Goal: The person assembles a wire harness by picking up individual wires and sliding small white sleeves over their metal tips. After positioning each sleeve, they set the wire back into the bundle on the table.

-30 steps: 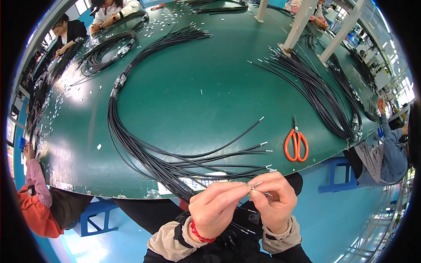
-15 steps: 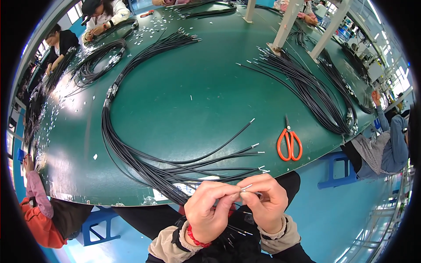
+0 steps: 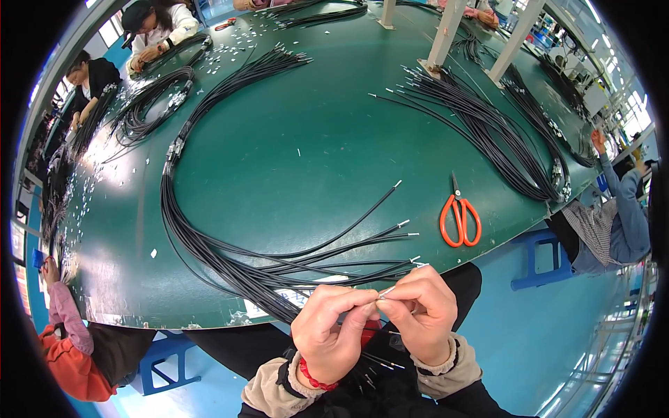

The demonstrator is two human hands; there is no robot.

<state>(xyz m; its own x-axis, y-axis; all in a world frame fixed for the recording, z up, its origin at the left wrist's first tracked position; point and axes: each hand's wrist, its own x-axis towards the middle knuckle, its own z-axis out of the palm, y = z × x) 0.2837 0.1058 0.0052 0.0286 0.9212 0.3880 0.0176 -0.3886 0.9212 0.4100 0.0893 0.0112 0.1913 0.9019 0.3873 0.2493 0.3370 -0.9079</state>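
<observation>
At the table's near edge, both my hands are closed in a pinch with their fingertips touching. Between them shows a small pale, silvery cable end (image 3: 385, 295); most of it is hidden by the fingers. My left hand (image 3: 333, 331), with a red bracelet at its wrist, holds it from the left. My right hand (image 3: 420, 313) grips it from the right. Just behind the hands lies a bundle of black cables (image 3: 209, 259) with stripped, light tips, curving away to the left. More loose cable tips (image 3: 382, 361) hang below my hands, over my lap.
Orange-handled scissors (image 3: 460, 221) lie on the green table (image 3: 300, 167) to the right. Another black cable bundle (image 3: 488, 136) rests beyond them, near white posts (image 3: 446, 38). White scraps (image 3: 77, 202) litter the left side. Co-workers sit around the table; blue stools (image 3: 540, 261) stand beside it.
The view has shifted slightly. My hands stay pinched together; the light tip that stuck out above the right fingertips now shows less.
</observation>
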